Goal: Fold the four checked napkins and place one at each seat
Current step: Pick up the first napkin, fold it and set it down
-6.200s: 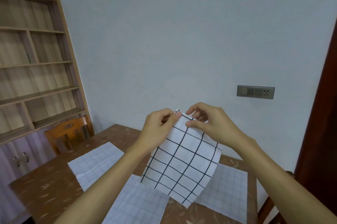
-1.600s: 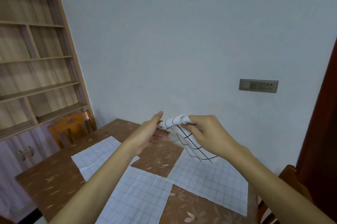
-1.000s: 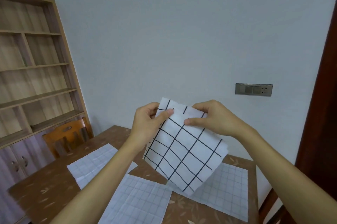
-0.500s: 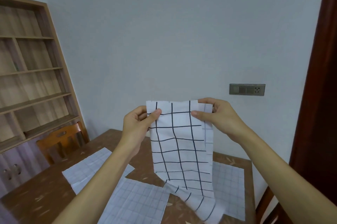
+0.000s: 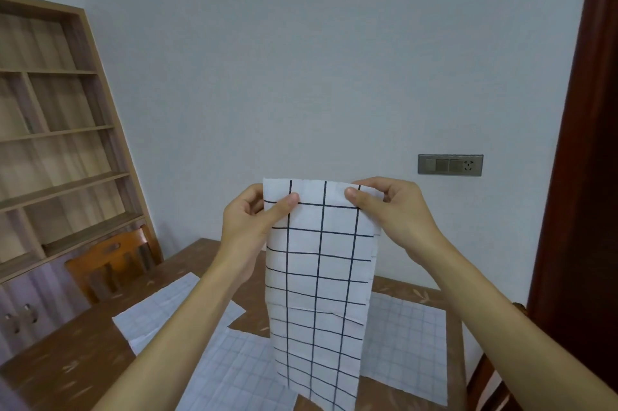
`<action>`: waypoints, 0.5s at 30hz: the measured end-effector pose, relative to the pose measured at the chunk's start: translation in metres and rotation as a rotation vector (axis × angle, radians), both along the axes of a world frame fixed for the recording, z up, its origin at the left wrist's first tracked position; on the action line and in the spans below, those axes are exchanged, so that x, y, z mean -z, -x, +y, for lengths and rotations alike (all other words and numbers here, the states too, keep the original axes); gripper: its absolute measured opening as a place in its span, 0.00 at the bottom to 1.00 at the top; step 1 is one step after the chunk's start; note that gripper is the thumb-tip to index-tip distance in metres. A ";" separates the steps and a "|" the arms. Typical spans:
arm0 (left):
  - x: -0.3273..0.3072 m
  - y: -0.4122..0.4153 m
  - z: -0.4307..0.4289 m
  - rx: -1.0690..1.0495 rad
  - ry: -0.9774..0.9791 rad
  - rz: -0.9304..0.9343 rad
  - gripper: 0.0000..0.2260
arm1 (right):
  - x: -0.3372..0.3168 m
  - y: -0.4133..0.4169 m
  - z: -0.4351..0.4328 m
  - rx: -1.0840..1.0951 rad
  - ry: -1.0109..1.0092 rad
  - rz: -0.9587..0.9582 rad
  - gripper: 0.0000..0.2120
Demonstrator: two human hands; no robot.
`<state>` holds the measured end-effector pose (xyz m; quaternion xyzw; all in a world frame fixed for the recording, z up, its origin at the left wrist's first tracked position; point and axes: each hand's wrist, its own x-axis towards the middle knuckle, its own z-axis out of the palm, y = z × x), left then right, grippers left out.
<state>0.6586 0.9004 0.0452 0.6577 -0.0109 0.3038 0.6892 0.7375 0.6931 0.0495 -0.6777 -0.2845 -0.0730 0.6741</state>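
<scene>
A checked napkin [image 5: 320, 277] is being held up in the air above the table [image 5: 67, 364], hanging down as a long narrow strip. Its top edge is being pinched at one corner by the left hand [image 5: 247, 230] and at the other by the right hand [image 5: 398, 213], each with the thumb in front and the fingers curled behind the cloth. A second layer is showing along the strip's right edge, so the cloth is probably being held folded once lengthwise, though the layers are not being shown clearly.

Below, three more are lying flat and unfolded on the table: a left napkin [image 5: 167, 308], a middle napkin [image 5: 234, 374] and a right napkin [image 5: 409, 340]. By this, the folding of the first of the four is judged to be in hand, with nothing yet being set at a seat.

The next move is judged to call for the strip's lower end being brought up to the pinched edge, corners matched, before the napkin is laid at a place such as the one by the chair [image 5: 110, 260].
</scene>
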 end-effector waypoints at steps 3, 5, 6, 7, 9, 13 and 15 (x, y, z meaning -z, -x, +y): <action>0.001 0.002 0.004 0.068 -0.080 0.039 0.15 | -0.005 0.001 -0.006 -0.021 0.015 -0.040 0.05; 0.002 0.002 0.006 0.053 -0.102 0.030 0.13 | -0.006 0.000 -0.009 -0.046 0.019 -0.054 0.07; 0.003 0.002 0.006 0.039 -0.102 0.025 0.13 | -0.006 0.000 -0.011 -0.060 0.030 -0.063 0.08; 0.003 0.001 0.006 0.028 -0.098 0.020 0.13 | -0.005 0.000 -0.011 -0.073 0.048 -0.076 0.09; 0.004 0.000 0.005 0.006 -0.092 0.014 0.13 | -0.002 -0.002 -0.012 -0.081 0.096 -0.098 0.10; 0.004 -0.003 0.005 -0.011 -0.074 0.003 0.13 | -0.002 0.000 -0.015 -0.082 0.139 -0.115 0.11; 0.003 -0.003 0.005 -0.003 -0.070 -0.009 0.15 | 0.001 -0.004 -0.016 -0.096 0.112 -0.098 0.11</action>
